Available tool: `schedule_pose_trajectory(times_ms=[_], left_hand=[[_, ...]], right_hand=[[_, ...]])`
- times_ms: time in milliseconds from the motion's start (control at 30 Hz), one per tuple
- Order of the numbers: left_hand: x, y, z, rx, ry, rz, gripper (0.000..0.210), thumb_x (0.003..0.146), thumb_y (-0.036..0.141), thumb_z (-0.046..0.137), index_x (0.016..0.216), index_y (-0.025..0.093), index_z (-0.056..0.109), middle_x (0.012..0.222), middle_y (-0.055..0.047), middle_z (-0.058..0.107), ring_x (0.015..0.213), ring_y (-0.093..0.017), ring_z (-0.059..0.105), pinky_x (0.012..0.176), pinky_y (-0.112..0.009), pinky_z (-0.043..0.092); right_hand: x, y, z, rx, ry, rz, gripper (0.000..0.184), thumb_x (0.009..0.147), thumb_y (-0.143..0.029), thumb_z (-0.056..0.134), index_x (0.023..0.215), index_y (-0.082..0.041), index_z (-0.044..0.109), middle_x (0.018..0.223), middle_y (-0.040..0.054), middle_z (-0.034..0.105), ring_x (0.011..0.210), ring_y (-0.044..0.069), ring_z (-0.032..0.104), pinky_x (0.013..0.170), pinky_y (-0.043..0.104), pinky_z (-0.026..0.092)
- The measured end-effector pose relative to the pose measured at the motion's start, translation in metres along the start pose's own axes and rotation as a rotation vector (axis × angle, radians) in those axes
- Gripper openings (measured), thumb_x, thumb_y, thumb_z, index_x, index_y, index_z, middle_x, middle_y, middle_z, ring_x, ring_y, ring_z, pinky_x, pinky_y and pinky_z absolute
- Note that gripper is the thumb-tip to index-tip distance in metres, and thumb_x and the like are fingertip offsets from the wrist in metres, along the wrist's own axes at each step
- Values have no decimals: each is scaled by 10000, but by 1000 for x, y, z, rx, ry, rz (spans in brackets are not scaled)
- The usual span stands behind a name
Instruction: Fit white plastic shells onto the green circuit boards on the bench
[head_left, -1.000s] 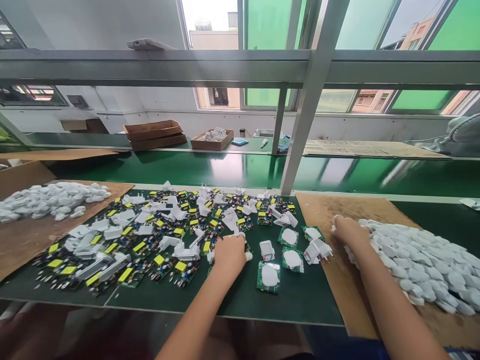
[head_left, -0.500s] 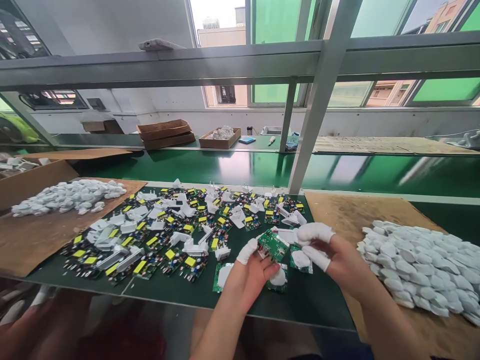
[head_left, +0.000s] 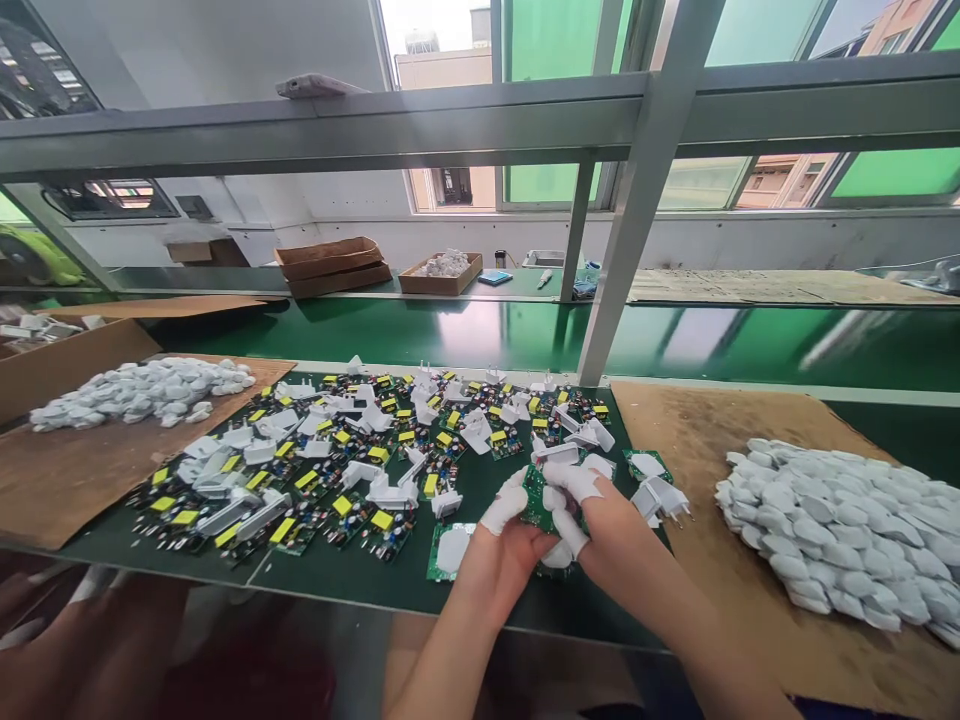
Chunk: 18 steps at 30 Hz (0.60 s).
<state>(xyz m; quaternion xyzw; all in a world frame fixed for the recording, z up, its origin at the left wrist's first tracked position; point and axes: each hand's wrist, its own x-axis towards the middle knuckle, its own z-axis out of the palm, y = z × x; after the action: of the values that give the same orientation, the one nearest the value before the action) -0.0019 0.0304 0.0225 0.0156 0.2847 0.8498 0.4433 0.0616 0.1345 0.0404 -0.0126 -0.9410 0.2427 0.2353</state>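
While the left hand [head_left: 501, 555] and right hand [head_left: 600, 522] pinch one green board [head_left: 534, 497] together, it could fall on the desk [head_left: 375, 580]; their white finger covers [head_left: 504, 508] might slip.

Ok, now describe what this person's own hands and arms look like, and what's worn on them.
The left hand and right hand wear loose white finger covers, not full gloves: at least one on the left, at least two on the right. Both forearms are bare where visible, with no sleeves, watch or bracelet.
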Motion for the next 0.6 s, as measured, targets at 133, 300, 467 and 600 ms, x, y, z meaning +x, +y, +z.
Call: schedule_pose_trajectory(times_ms=[133,300,467,600], left_hand=[[-1,-4,4,220,145,85,437,560,234,663,960,174,498,841,-39,610,649,-122,555,517,-192,438],[1,-8,1,419,267,234,529,489,263,709,956,158,485,922,-57,595,808,-156,545,697,-223,437],[-2,-10,0,421,238,298,510,532,288,677,985,164,478,924,-59,594,858,-176,537,809,-282,397],[-6,-11,2,378,210,297,502,496,249,693,956,162,509,845,-50,611,807,-179,550,771,-289,415]], right_hand=[[-2,1,7,-57,30,-33,362,728,-103,330,1063,-119,466,769,105,509,734,233,475,608,351,449],[-8,-2,4,-33,48,-61,431,706,-123,411,1134,-166,382,952,111,489,881,242,444,714,373,422],[-11,3,-5,-132,55,153,218,761,-327,384,878,-190,508,737,80,552,700,232,514,565,325,420],[-12,10,-1,-26,-183,330,255,769,-365,334,608,-193,430,557,40,520,519,187,479,440,270,353]])
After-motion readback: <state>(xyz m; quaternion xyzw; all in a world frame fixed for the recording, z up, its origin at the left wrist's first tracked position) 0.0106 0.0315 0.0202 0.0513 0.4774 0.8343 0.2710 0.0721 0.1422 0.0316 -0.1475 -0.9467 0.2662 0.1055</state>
